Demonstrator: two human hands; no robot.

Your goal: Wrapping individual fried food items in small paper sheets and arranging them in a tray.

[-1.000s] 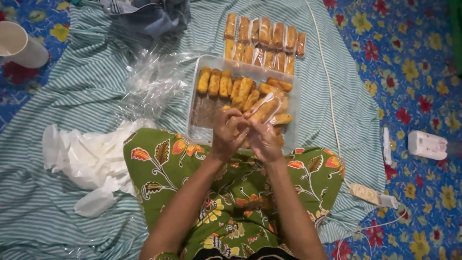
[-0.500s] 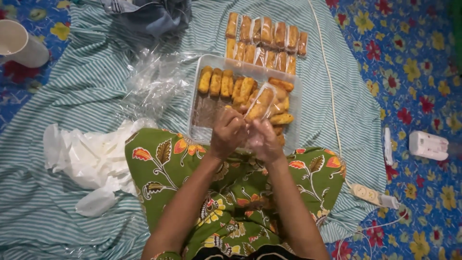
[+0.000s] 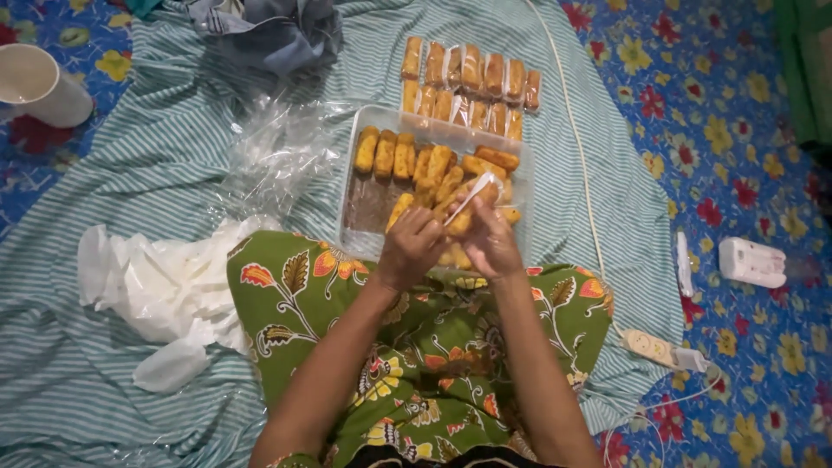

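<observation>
1. While both hands meet above the clear tray (image 3: 364,217), the left hand (image 3: 409,247) and right hand (image 3: 490,243) pinch a fried snack in a clear wrapper (image 3: 464,208) between closed fingers.
2. Unwrapped fried pieces (image 3: 407,160) lie in the tray.
3. Wrapped pieces (image 3: 472,74) sit in rows beyond it on the striped cloth (image 3: 156,147).
4. Clear plastic bags (image 3: 277,152) lie left of the tray.

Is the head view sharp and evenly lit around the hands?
Head view: left hand and right hand slightly soft; the clear wrapper between them catches glare; lighting dim and warm, darkening toward the right edge; fried snack sticks in the tray are readable.
</observation>
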